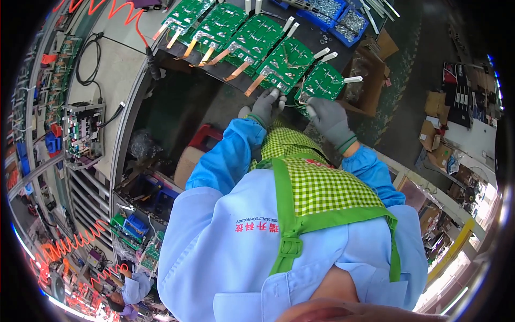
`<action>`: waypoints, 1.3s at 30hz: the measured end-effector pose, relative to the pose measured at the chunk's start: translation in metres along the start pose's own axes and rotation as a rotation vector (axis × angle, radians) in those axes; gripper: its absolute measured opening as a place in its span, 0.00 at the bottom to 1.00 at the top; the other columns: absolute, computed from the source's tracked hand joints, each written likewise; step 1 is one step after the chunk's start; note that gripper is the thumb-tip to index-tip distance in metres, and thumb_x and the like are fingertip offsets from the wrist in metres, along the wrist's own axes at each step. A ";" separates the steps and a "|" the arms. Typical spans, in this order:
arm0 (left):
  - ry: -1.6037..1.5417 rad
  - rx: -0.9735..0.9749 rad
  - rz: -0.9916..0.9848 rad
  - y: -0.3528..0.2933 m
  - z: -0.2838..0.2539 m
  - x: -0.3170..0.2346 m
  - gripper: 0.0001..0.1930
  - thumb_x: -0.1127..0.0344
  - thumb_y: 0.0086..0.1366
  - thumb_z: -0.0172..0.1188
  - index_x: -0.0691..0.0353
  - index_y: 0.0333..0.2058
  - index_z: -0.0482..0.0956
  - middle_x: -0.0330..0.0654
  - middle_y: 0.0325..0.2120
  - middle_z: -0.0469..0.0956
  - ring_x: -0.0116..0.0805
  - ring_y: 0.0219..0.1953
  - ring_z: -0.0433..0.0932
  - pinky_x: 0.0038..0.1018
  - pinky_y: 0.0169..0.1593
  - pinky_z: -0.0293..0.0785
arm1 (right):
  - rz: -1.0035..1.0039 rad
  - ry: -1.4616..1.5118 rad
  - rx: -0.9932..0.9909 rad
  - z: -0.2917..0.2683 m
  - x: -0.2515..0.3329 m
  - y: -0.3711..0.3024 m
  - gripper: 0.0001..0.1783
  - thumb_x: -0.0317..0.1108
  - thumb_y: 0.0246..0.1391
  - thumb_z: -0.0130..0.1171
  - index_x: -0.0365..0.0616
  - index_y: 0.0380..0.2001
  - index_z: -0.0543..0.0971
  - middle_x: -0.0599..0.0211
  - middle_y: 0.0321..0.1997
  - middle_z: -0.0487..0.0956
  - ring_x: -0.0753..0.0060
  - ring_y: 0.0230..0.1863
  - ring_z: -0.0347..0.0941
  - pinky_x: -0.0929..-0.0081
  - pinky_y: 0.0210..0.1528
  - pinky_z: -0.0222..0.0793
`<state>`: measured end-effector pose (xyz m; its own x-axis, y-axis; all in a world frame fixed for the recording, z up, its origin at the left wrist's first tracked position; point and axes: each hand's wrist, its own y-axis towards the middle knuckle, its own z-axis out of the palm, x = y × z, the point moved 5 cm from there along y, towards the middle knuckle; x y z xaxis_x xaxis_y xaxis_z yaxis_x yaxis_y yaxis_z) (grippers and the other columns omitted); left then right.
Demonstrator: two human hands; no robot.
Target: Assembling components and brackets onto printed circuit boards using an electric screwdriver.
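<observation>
Green circuit boards lie in a slanting row along the dark bench edge, with copper strips and white posts sticking out. My left hand (pixel 266 107), in a grey glove, is closed at the near edge of one circuit board (pixel 287 64); its fingertips are bunched and what they hold is too small to make out. My right hand (pixel 330 119), gloved the same way, has its fingers pinched together at the near corner of the rightmost circuit board (pixel 323 81). Thin wire-like pieces show between the hands. Whatever sits inside the right pinch is hidden.
Blue bins (pixel 350 26) of small metal parts stand at the bench's far right, beside loose washers. An open cardboard box (pixel 367 80) is below the bench's right end. A coiled orange hose (pixel 140 27) hangs at left with a dark tool (pixel 153 64).
</observation>
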<state>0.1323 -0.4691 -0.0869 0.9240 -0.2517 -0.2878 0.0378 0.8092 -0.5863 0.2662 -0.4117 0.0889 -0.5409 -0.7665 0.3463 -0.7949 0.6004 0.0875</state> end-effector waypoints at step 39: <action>0.107 0.156 -0.157 0.000 0.026 -0.018 0.12 0.67 0.58 0.54 0.68 0.38 0.69 0.47 0.32 0.75 0.37 0.33 0.76 0.33 0.37 0.74 | -0.069 -0.379 0.671 0.063 0.058 0.057 0.05 0.31 0.42 0.52 0.50 0.26 0.74 0.69 0.26 0.74 0.67 0.28 0.74 0.66 0.23 0.67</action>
<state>0.1255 -0.4503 -0.0622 0.8569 -0.4288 -0.2861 0.2434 0.8258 -0.5088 0.1725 -0.4366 0.0552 -0.4447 -0.8957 0.0068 -0.7614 0.3740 -0.5296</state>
